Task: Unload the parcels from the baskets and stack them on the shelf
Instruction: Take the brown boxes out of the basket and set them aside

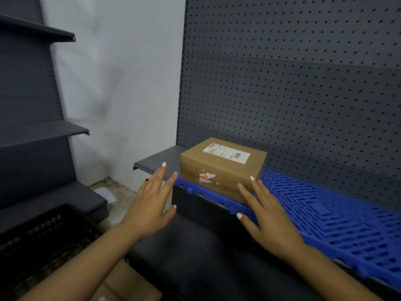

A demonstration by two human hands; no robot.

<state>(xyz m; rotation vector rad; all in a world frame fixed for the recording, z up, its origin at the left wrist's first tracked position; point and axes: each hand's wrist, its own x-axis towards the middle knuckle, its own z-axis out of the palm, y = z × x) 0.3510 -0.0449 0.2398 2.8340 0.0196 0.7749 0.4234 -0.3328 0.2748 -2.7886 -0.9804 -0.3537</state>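
Observation:
A brown cardboard parcel (221, 168) with a white label on top rests on the blue slatted mat (338, 216) at the left end of the dark shelf (158, 158). My left hand (152, 203) hovers flat with fingers spread just left of the parcel, not touching it. My right hand (267, 216) is spread at the parcel's front right corner, fingertips at or near its side. Neither hand grips anything. A black basket (41, 237) stands at the lower left, and another cardboard parcel (128, 285) shows at the bottom edge.
A dark pegboard back panel (293, 83) rises behind the shelf. A second dark shelving unit (36, 131) stands at the left, with a white wall (117, 83) between the two. Paper scraps (106, 193) lie on the floor in the corner.

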